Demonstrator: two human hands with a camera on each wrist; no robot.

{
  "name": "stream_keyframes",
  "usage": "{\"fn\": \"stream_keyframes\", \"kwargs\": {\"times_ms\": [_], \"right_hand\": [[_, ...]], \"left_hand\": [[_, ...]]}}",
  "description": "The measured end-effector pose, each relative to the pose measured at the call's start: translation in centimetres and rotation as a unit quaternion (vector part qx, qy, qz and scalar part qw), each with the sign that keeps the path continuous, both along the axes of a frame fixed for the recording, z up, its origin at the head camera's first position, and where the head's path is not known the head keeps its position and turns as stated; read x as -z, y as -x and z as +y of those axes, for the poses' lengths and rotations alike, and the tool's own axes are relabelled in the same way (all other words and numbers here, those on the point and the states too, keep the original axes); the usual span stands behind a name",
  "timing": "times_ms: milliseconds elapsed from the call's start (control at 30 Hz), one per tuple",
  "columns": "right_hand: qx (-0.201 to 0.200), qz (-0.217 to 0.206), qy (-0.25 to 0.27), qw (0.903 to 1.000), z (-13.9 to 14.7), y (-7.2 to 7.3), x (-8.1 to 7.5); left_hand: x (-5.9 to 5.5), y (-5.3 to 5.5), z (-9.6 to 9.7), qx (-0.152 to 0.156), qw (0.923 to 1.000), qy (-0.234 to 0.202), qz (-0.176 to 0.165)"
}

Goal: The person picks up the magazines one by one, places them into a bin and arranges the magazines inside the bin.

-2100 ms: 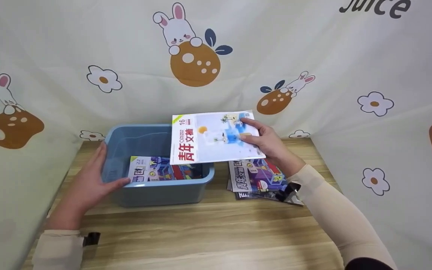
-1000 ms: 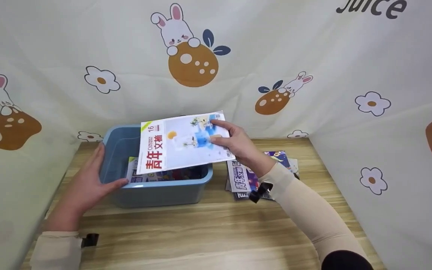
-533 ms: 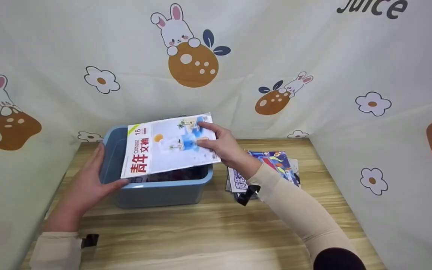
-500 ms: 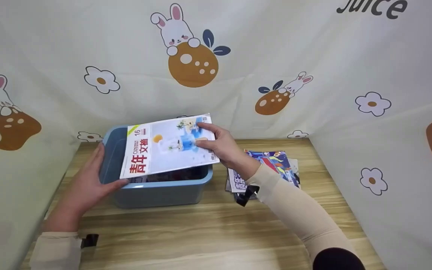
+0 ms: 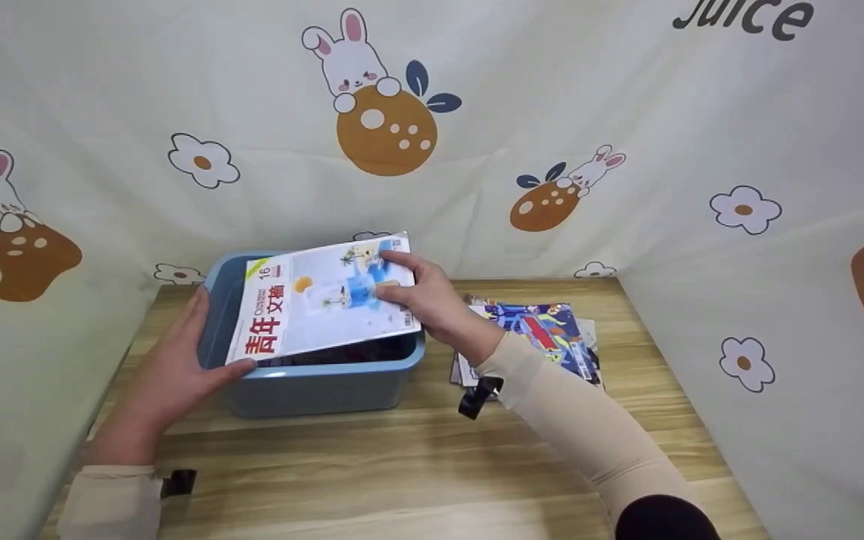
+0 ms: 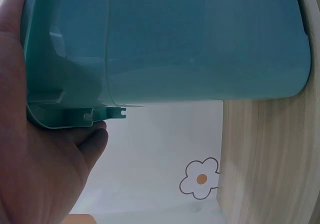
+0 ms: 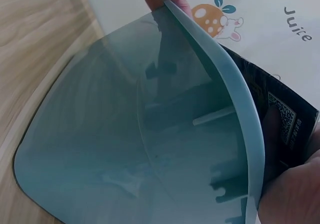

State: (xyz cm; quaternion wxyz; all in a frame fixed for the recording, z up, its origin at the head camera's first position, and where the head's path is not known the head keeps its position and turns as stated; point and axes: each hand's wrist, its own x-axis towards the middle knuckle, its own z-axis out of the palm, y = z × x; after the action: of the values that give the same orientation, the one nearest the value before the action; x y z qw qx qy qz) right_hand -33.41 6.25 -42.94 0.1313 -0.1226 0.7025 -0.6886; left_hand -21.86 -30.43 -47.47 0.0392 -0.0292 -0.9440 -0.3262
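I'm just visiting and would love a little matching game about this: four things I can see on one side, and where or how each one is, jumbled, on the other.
Things:
1. bin
2. palm-tree magazine
3. magazine pile
4. left hand

Places and states:
A. lying on the wooden table, right of the bin
B. holding the bin's left end
C. plain blue, open at the top
D. held by the right hand above the opening

Pairs: 1-C, 2-D, 3-A, 4-B
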Motion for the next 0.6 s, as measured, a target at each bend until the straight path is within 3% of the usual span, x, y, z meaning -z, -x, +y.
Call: {"fn": "stream_keyframes", "kwargs": {"times_ms": [600], "right_hand": [[0.01,0.05,-0.064,0.9966,-2.3,-1.1,0.0]], "left_hand": [[-0.1,0.0,0.1,-0.002,1.0,0.001,0.005]]}}
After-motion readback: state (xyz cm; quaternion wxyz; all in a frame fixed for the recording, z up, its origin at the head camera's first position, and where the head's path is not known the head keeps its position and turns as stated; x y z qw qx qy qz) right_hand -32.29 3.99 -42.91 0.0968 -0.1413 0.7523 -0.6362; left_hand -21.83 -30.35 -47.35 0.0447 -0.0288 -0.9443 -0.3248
